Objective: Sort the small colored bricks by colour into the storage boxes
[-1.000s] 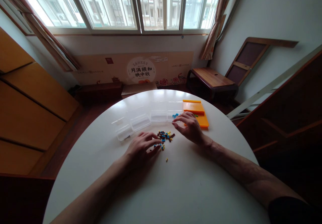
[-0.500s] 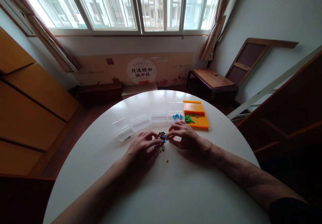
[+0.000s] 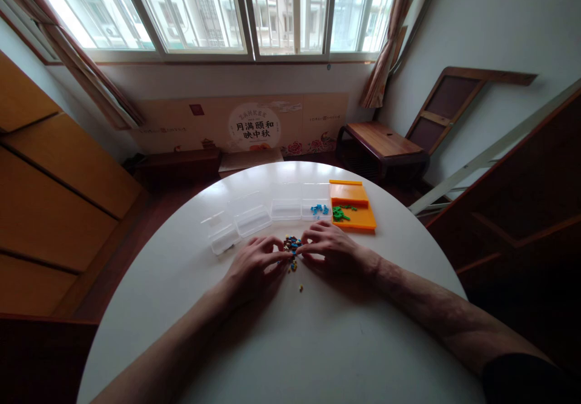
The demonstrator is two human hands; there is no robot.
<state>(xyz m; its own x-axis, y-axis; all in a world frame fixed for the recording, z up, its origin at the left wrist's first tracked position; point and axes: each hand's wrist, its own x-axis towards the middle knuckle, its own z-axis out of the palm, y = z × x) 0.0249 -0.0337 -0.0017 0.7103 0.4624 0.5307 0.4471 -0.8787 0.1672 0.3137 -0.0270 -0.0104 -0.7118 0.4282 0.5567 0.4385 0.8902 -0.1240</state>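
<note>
Head view, both hands at work on a round white desk [image 3: 281, 343]. The left hand [image 3: 254, 265] and right hand [image 3: 333, 250] lie palm-down, their fingertips meeting from either side at a small pile [image 3: 292, 245] of mixed beads (blue, yellow and dark ones can be made out) near the desk's middle. The fingers of both hands are curled onto the pile; whether either pinches a bead cannot be told, as the tips hide it. One stray bead [image 3: 300, 287] lies apart, nearer the person, between the two forearms. Beyond the pile stands a curved row of clear boxes [image 3: 253, 218], lids open; the rightmost box [image 3: 318, 209] holds blue beads [image 3: 318, 209], just beyond the right hand's fingers. Touching that box on its right is an orange box [image 3: 358, 219], also open, with green beads [image 3: 339, 213] in its near left corner. Behind the desk: windows, a low wooden bench.
</note>
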